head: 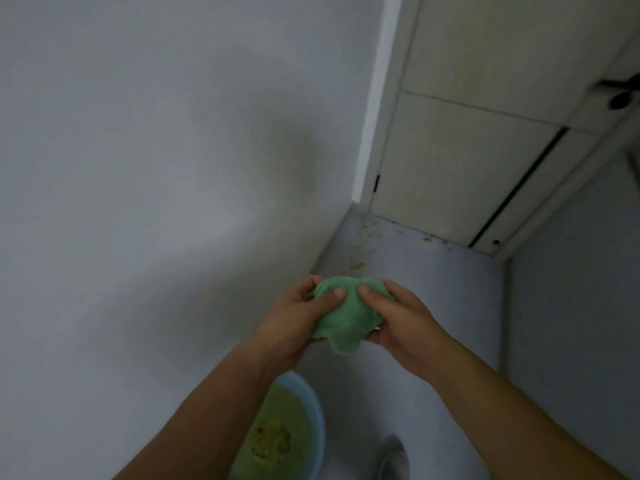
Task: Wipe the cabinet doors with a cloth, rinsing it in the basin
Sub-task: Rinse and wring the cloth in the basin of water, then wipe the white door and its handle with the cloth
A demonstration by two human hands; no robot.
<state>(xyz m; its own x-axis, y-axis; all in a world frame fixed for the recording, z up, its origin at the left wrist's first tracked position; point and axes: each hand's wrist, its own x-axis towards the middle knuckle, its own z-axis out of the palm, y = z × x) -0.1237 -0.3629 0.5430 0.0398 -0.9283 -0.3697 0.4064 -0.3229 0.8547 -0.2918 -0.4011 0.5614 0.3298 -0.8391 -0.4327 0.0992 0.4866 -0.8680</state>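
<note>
Both hands meet in the lower middle of the view, holding a green cloth (343, 320) between them. The cloth is soft and bunched into a rumpled lump, with a loose rounded flap hanging from its underside. The left hand (291, 323) grips it from the left, the thumb pressed flat on top and the fingers curled underneath. The right hand (403, 323) grips it from the right in the same way, its thumb lying on the fabric close to the other thumb. Both forearms are bare.

The cloth is held in the air above the floor (433, 289), ahead of the basin (320, 431) and not in it. The basin is round, with a smooth light blue plastic rim, and it stands on the floor under the left forearm, which hides part of it. It holds cloudy yellow-green water (277, 427) with darker bits floating in it.

The floor is flat, pale grey and matt, with small yellowish specks (358, 265) scattered near the corner. A large smooth pale surface (156, 168) fills the left side; I cannot tell whether it is a wall or a cabinet door. Beyond its bright white edge stands a cream door (467, 150) made of flat panels with thin seams, a dark gap along one side and a black handle (620, 95). The toe of a grey shoe (393, 459) shows at the bottom.
</note>
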